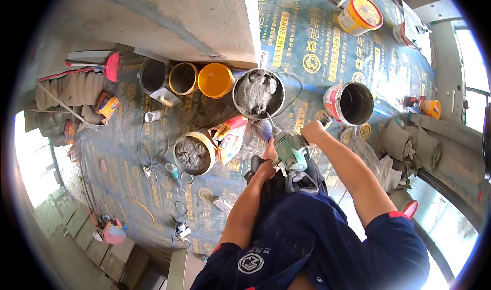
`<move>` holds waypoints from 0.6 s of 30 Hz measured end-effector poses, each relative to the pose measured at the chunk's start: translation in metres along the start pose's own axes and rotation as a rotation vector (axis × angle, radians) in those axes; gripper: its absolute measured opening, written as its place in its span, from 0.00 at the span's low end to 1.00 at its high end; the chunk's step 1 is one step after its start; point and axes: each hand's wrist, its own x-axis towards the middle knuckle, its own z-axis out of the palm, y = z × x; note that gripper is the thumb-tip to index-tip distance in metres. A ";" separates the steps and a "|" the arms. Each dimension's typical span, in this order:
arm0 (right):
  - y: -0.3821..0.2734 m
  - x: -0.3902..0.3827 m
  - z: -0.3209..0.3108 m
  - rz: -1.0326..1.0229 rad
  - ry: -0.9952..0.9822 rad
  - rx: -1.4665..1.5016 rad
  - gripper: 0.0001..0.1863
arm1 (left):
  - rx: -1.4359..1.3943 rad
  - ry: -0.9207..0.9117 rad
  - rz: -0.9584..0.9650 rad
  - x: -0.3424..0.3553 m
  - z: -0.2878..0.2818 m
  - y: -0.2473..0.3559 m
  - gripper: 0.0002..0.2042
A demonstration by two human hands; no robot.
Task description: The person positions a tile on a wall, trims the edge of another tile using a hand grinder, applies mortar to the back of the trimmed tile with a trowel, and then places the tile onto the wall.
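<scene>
A green handheld power mixer is held in front of my body, its metal shaft reaching toward a bucket of grey mortar. My left hand is closed at the mixer's left side, its grip partly hidden. On the other side, my right hand makes a fist around the mixer's handle. The mortar is lumpy and heaped toward the bucket's far side. One sandalled foot stands just below that bucket. Beside the foot lies a red and orange bag.
A second bucket of mortar stands left of the bag. A yellow bucket and dark buckets line the wall. To the right is a dark-lined bucket. Cables trail over the printed floor sheet. Another person is at lower left.
</scene>
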 end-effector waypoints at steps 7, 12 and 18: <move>0.001 -0.018 0.020 0.036 0.200 0.026 0.06 | 0.009 0.042 -0.004 -0.009 0.008 0.014 0.21; 0.008 -0.025 0.027 0.036 0.221 -0.047 0.07 | 0.098 0.046 0.039 -0.016 0.018 0.033 0.22; 0.005 -0.044 0.027 0.048 0.281 -0.078 0.07 | 0.086 0.018 0.133 -0.023 0.028 0.041 0.19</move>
